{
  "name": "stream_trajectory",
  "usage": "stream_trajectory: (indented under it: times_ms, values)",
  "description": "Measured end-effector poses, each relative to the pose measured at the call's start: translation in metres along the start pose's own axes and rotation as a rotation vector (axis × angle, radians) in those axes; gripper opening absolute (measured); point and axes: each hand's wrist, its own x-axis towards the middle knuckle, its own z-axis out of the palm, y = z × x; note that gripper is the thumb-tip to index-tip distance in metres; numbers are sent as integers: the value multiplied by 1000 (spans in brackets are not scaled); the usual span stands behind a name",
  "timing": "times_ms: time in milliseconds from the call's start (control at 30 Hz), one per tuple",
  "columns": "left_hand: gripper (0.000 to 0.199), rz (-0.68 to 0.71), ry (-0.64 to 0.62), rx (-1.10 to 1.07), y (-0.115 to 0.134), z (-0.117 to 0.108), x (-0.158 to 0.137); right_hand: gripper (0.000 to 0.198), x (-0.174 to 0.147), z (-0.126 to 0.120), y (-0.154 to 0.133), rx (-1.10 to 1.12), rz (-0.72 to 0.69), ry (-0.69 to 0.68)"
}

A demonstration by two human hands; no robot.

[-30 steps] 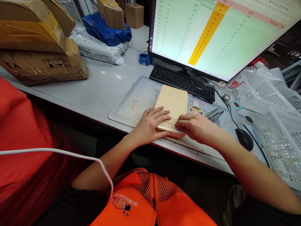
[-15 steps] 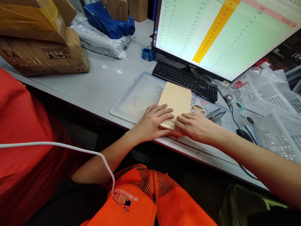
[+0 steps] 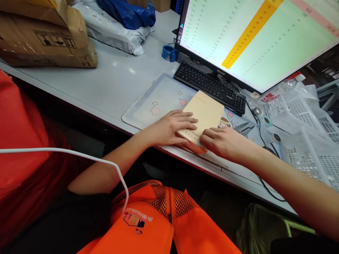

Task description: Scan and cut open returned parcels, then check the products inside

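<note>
A flat cream-coloured box (image 3: 203,109) with a shiny gold-orange front side lies at an angle on the desk mat, near the desk's front edge. My left hand (image 3: 173,128) holds its left front part, the fingers spread across the top and the thumb along the front side. Small printed marks run along the top near the front. At the front right corner, my right hand (image 3: 218,141) is closed with curled fingers touching the box. Whatever is between those fingertips is hidden.
Behind the box stand a black keyboard (image 3: 209,86) and a monitor (image 3: 249,38). White plastic baskets (image 3: 304,148) and a cutter-like tool (image 3: 242,127) are on the right. Wrapped parcels (image 3: 113,33) and cardboard boxes (image 3: 47,42) occupy the left. A blue tape dispenser (image 3: 168,53) sits by the monitor.
The box has turned slightly and shifted right, with more of its front side showing. My right hand stays curled at its corner, my left hand on top. The camera view has tilted a little.
</note>
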Motion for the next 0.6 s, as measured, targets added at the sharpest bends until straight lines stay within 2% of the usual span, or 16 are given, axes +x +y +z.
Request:
stream_trajectory:
  times_ms: [300, 467, 600]
  values:
    - [45, 31, 36, -22, 1, 3, 0, 28, 13, -1, -3, -69, -80, -17]
    - [44, 6, 38, -34, -1, 5, 0, 25, 7, 0, 2, -13, -70, -7]
    - [43, -14, 24, -36, -1, 5, 0, 24, -1, 3, 4, 40, -11, 17]
